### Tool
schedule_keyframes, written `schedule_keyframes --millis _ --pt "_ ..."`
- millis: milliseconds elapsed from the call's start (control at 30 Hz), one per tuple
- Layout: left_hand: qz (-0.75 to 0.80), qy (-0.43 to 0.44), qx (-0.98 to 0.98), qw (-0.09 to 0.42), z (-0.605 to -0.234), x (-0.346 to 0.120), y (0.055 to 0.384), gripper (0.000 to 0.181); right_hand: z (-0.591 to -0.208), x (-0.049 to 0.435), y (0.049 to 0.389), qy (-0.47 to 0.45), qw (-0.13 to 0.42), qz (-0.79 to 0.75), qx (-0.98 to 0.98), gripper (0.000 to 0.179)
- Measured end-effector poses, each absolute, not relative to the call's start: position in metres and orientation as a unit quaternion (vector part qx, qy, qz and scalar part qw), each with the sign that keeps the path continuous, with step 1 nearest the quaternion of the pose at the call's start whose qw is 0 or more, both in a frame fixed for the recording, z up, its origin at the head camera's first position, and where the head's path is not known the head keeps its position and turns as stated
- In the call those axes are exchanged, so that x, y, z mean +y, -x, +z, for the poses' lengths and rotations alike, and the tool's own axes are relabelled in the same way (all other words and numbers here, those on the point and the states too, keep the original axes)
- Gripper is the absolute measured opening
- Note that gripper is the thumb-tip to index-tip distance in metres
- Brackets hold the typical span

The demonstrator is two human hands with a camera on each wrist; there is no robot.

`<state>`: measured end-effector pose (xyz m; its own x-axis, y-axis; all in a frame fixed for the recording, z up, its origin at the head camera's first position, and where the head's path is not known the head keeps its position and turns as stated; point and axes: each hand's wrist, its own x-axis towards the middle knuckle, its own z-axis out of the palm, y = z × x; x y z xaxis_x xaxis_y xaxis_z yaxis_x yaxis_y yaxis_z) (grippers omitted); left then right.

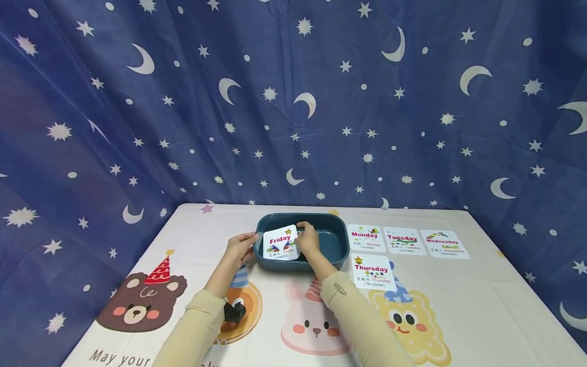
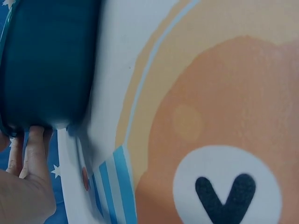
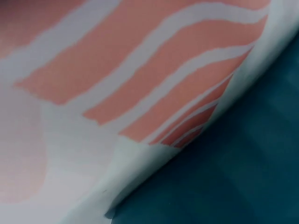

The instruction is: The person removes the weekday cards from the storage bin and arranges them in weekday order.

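A dark teal plastic basin (image 1: 331, 244) stands on the table. My left hand (image 1: 240, 248) holds its left end, thumb at the rim; in the left wrist view, the fingers of that hand (image 2: 32, 175) lie against the basin's outer wall (image 2: 46, 65). My right hand (image 1: 308, 239) reaches over the basin and pinches the right edge of a white "Friday" card (image 1: 281, 243), tilted with its printed face up. The card covers part of the basin's inside. Only the basin's wall (image 3: 224, 172) and tablecloth show in the right wrist view, not the hand.
Right of the basin lie a "Monday" card (image 1: 366, 238), a "Tuesday" card (image 1: 404, 241) and a "Wednesday" card (image 1: 445, 244) in a row. A "Thursday" card (image 1: 373, 271) lies below "Monday". The table has a cartoon-printed cloth (image 1: 477, 306); a starry blue curtain (image 1: 293, 168) hangs behind it.
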<state>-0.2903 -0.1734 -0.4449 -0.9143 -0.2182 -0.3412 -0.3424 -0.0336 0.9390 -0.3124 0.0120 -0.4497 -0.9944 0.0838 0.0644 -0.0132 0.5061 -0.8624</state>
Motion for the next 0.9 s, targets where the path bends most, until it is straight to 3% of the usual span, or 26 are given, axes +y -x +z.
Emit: schedule_keyframes --millis 233,567,900 --pt "0.691 0.198 0.693 0.048 -0.4435 -0.1744 0.2902 0.040 -0.4487 0.0135 0.3147 0.020 0.092 0.532 -0.841 0.039" --pt "0.693 0.198 0.691 0.049 -0.4470 -0.1735 0.2898 0.040 -0.4498 0.0139 0.3184 -0.022 0.040 0.538 -0.842 0.023" --pt "0.694 0.201 0.689 0.056 -0.4422 -0.1762 0.2911 0.041 -0.4479 0.0143 0.3193 -0.054 0.039 0.565 -0.822 0.014"
